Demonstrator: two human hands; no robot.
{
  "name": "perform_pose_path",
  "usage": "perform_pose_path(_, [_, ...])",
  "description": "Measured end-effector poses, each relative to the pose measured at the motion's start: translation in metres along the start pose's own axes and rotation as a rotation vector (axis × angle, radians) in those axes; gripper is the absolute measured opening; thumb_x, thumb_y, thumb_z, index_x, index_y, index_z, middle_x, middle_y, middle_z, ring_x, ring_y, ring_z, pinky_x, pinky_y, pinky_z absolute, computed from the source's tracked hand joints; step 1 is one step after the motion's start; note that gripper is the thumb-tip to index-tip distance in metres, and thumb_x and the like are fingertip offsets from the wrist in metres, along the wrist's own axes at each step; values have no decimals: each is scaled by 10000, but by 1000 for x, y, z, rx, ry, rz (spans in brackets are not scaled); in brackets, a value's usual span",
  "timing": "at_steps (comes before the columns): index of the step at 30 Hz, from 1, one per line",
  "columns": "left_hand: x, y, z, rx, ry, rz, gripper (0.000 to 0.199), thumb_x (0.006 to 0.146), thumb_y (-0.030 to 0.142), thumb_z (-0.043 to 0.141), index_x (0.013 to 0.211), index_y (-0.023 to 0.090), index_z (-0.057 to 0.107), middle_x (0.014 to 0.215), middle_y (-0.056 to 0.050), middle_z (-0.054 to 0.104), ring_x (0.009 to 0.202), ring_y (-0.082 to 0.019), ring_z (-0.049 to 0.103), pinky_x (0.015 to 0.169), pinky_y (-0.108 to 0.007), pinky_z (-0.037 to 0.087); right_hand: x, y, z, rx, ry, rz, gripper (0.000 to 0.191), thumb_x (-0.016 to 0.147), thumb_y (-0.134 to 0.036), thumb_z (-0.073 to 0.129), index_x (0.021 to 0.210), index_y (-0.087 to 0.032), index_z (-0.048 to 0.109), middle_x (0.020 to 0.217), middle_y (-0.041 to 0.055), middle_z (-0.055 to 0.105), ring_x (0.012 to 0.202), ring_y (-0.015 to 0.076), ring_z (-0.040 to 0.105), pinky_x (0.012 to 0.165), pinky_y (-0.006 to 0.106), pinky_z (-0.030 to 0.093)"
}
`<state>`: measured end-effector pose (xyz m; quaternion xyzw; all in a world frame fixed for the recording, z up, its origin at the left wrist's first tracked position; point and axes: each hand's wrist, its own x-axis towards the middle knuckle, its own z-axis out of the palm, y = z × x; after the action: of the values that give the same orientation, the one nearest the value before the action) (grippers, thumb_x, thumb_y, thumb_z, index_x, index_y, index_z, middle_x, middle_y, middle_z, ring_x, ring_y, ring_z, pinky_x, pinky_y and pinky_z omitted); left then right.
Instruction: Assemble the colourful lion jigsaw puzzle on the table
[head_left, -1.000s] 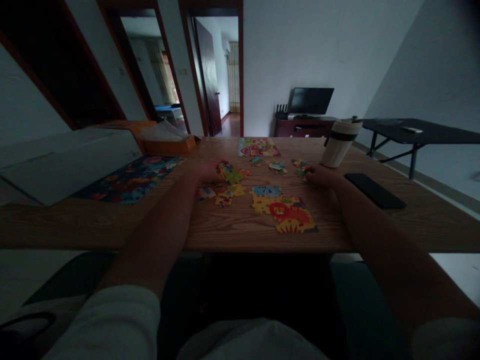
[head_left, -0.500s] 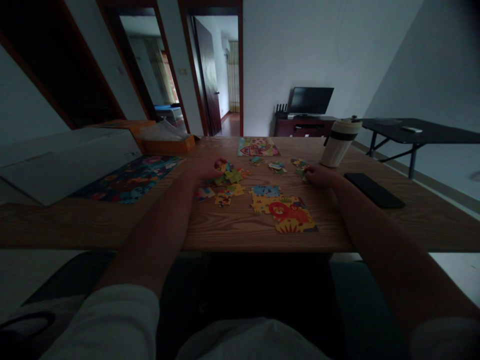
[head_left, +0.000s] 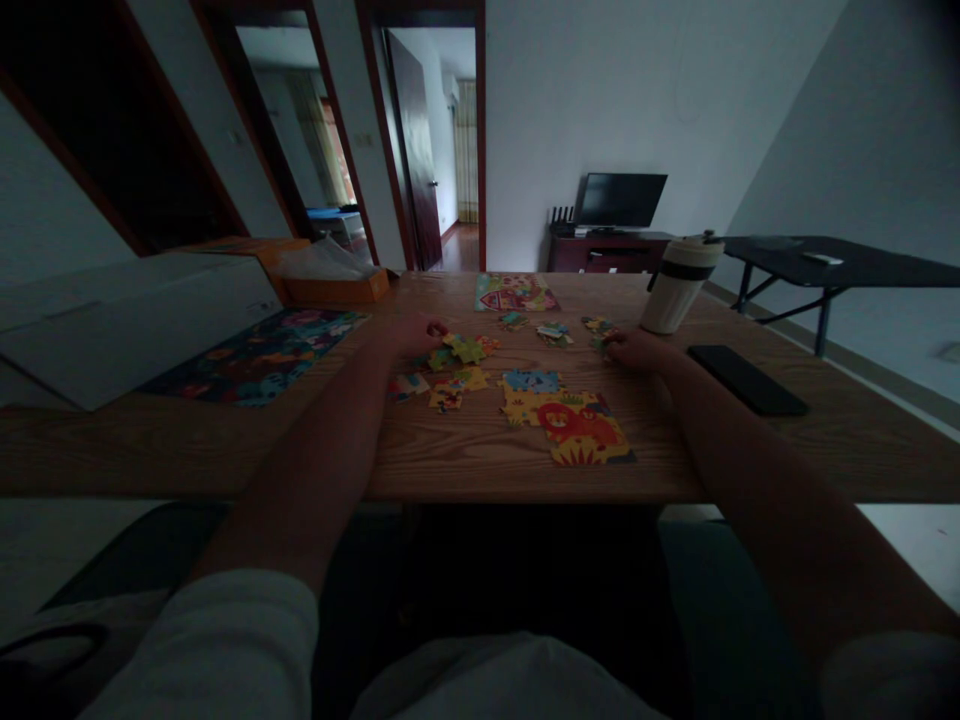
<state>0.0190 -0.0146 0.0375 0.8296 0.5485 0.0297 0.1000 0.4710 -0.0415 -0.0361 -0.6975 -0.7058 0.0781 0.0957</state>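
A partly joined puzzle [head_left: 577, 422] with a red lion on yellow lies near the table's front edge, a blue piece group [head_left: 532, 381] at its top. My left hand [head_left: 421, 335] is at the far left edge of a heap of green and yellow pieces [head_left: 463, 350], fingers curled; what they hold, if anything, is too small to tell. My right hand [head_left: 630, 350] has its fingers pressed together at a small pile of pieces [head_left: 599, 328], and what is between them is hidden. Two more small piles [head_left: 513, 320] [head_left: 553, 334] lie between the hands.
A cream tumbler [head_left: 679, 285] and a black phone [head_left: 746, 380] are at the right. At the back lies a picture sheet [head_left: 516, 293]. A dark floral sheet [head_left: 262, 355], a white box [head_left: 135, 310] and an orange box [head_left: 337, 288] occupy the left.
My left hand has shifted slightly left and up, off the pieces it was over. My right hand has moved a little to the left.
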Motion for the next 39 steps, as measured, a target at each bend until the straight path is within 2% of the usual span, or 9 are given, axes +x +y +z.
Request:
perform_pose_path(7, [1, 4, 2, 72, 6, -68, 384, 922, 338, 578, 1254, 215, 726, 1243, -90, 736, 1069, -255, 685, 924, -319, 522, -10, -15, -2, -40, 40, 35, 367, 921, -365, 606, 1239, -221, 720, 1266, 121, 719, 1085, 289, 698, 936, 372, 531])
perform_pose_path(10, [2, 15, 6, 78, 43, 1, 437, 935, 290, 545, 1332, 173, 685, 1306, -121, 705, 1105, -257, 674, 955, -339, 508, -8, -30, -2, -53, 41, 47, 377, 925, -363, 606, 1247, -204, 721, 1245, 147, 723, 1078, 308, 697, 923, 391, 537])
perform_pose_path(13, [-2, 33, 9, 66, 17, 137, 451, 945, 308, 540, 1371, 231, 664, 1336, -86, 695, 1124, -250, 667, 973, -345, 497, 0, -49, 1, -64, 39, 31, 364, 935, -352, 585, 1218, -178, 733, 1211, 156, 731, 1063, 306, 701, 914, 378, 537])
perform_pose_path(17, [-13, 50, 7, 85, -46, 155, 449, 925, 327, 576, 1361, 284, 676, 1281, -73, 722, 1047, -260, 687, 910, -366, 516, 10, -59, 9, -75, 55, -16, 356, 957, -380, 552, 1177, -178, 745, 1147, 158, 746, 1036, 314, 707, 910, 398, 537])
perform_pose_path(20, [-16, 52, 6, 89, -53, 131, 459, 922, 311, 586, 1373, 291, 665, 1286, -63, 720, 1054, -250, 681, 930, -352, 503, 8, -57, 16, -50, 118, -7, 482, 964, -454, 558, 1335, -167, 669, 1268, 178, 701, 1154, 337, 664, 994, 427, 502])
perform_pose_path(24, [-14, 57, 8, 77, 36, 155, 423, 952, 332, 543, 1346, 250, 676, 1325, -62, 699, 1132, -244, 649, 980, -328, 477, 6, -65, 22, 13, 232, -52, 741, 966, -610, 518, 1587, -223, 400, 1507, 163, 544, 1340, 374, 537, 1108, 511, 409])
perform_pose_path(28, [-12, 64, 13, 74, 66, 167, 415, 970, 368, 517, 1322, 232, 690, 1276, -82, 716, 1096, -261, 661, 952, -354, 492, 22, -86, 30, 85, 203, -83, 775, 928, -718, 508, 1551, -262, 450, 1460, 143, 591, 1296, 370, 576, 1089, 503, 430])
perform_pose_path(35, [-7, 60, 19, 41, 61, 181, 414, 963, 382, 530, 1314, 234, 693, 1235, -87, 728, 1069, -262, 670, 941, -357, 489, 32, -89, 36, 278, 289, -37, 639, 870, -526, 707, 1410, -219, 558, 1262, 134, 696, 1105, 293, 675, 972, 415, 520])
perform_pose_path(39, [-2, 54, 27, 2, 61, 251, 415, 964, 416, 532, 1302, 237, 693, 1248, -76, 726, 1069, -243, 670, 935, -336, 490, 18, -86, 25, 376, 222, -57, 581, 849, -438, 764, 1361, -217, 597, 1217, 118, 714, 1022, 242, 695, 923, 362, 540])
